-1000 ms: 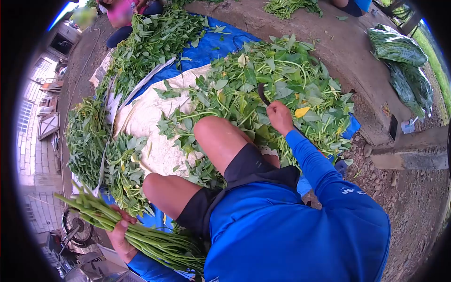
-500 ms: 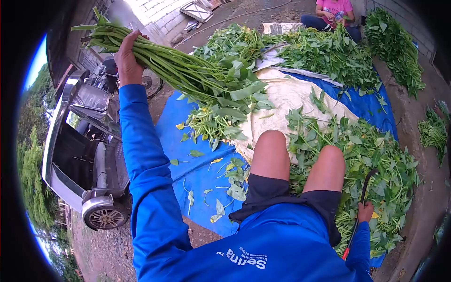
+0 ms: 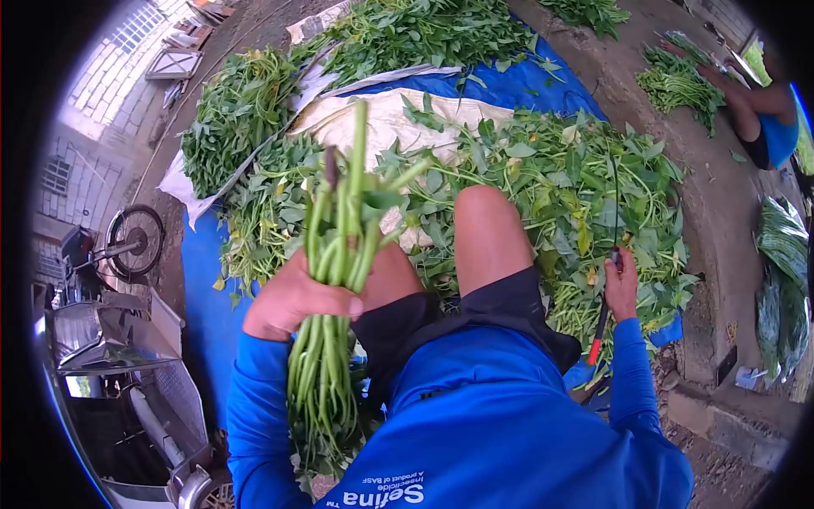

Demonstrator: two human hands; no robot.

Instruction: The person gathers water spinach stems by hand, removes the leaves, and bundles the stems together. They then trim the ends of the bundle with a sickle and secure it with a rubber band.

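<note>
My left hand (image 3: 301, 299) is closed round a bunch of leafy greens (image 3: 322, 373) that looks like water spinach. Its thick cut stems point up and away from me. The rest hangs below my fist beside my thigh, the leaves partly hidden by my arm. On the other side, my right hand (image 3: 621, 284) grips a sickle (image 3: 602, 331) with a dark, thin blade and a red-ended handle. The blade extends over a spread pile of loose greens (image 3: 543, 187) in front of and beside my right knee.
Heaped greens (image 3: 424, 34) lie beyond a pale sack cloth (image 3: 339, 114) on a blue tarp (image 3: 203, 314). Another person (image 3: 767, 110) is at the far right beside a bundle of greens (image 3: 678, 89). A motorcycle with a metal sidecar (image 3: 127, 339) stands at the left.
My left hand has brought the bunch from out at the upper left in to my lap, stem ends now pointing away. My right hand still holds the sickle. My view has turned right.
</note>
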